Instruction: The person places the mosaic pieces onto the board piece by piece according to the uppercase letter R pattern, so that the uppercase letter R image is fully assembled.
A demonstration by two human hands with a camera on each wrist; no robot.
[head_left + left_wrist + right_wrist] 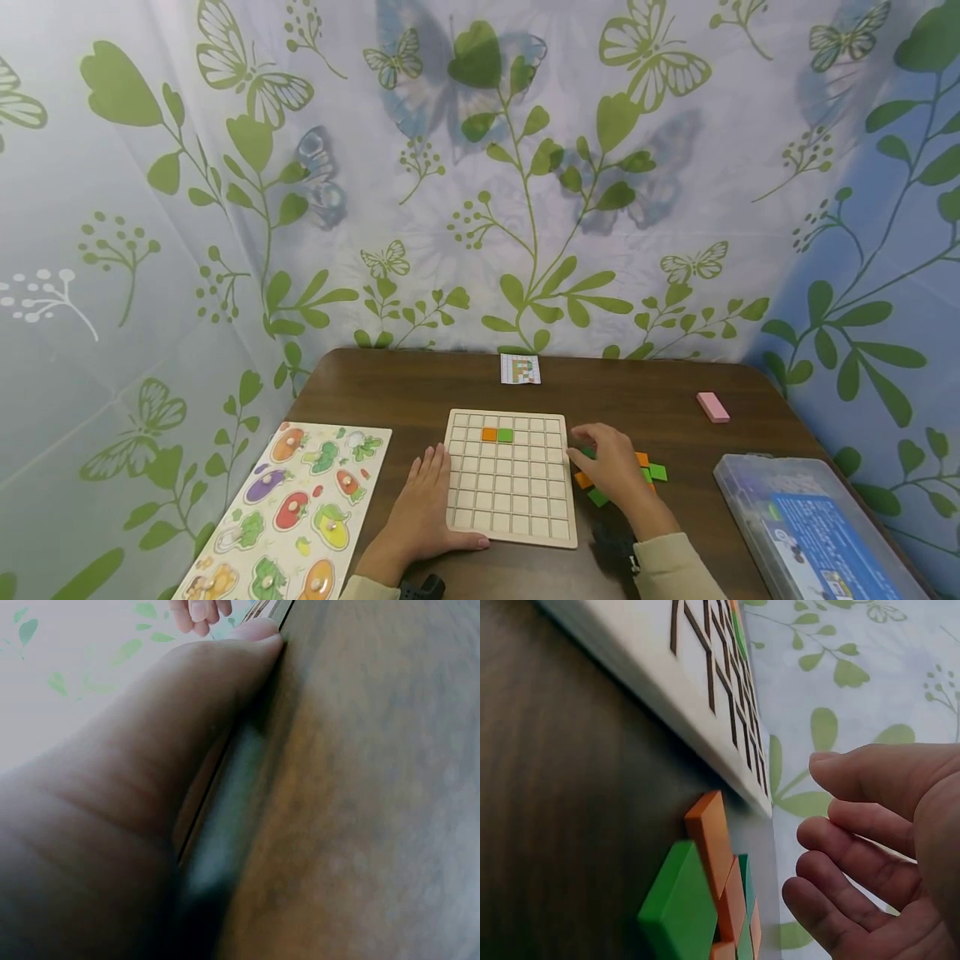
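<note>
Wooden grid board (512, 483), central

Left hand (425, 507), fingers straight, touches its left edge; light pressure should steady it. Right hand (613, 463), relaxed, empty, hovers by square tiles (657, 472) at right; pinching one by its edges seems best.

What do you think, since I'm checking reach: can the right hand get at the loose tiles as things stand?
Probably yes: the right hand hovers close to the loose tiles, holding nothing visible, and nothing seems to stand between them; the board lies off to one side.
</note>
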